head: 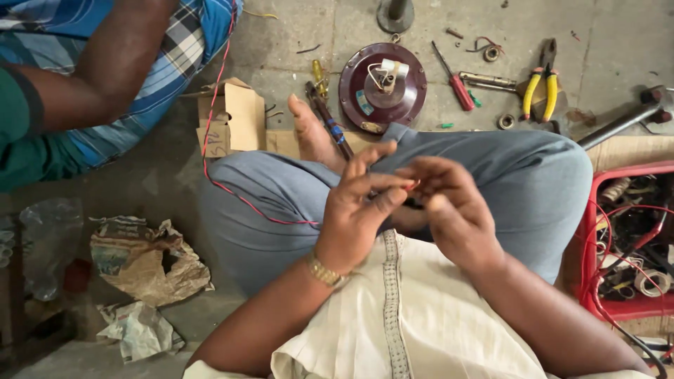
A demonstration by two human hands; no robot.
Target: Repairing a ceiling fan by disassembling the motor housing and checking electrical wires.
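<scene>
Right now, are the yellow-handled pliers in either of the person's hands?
No. The yellow-handled pliers lie on the floor, while both hands pinch a thin red wire.

Brightness: even, soft daylight, moderately bright; nothing blown out.
Source: cannot tell exactly; the concrete floor (pixel 618 49) at top right is the lightest area.
Shadows: faint and diffuse under the pliers (pixel 539 84) and the round maroon housing (pixel 382 84); the lower left corner falls dim.
Glare: small glints on the wristwatch (pixel 323 270) only.
Blur: the fingers (pixel 393 184) of both hands are smeared by motion; the floor tools are sharper.
Edges: slight wide-angle stretch at the corners.
</scene>
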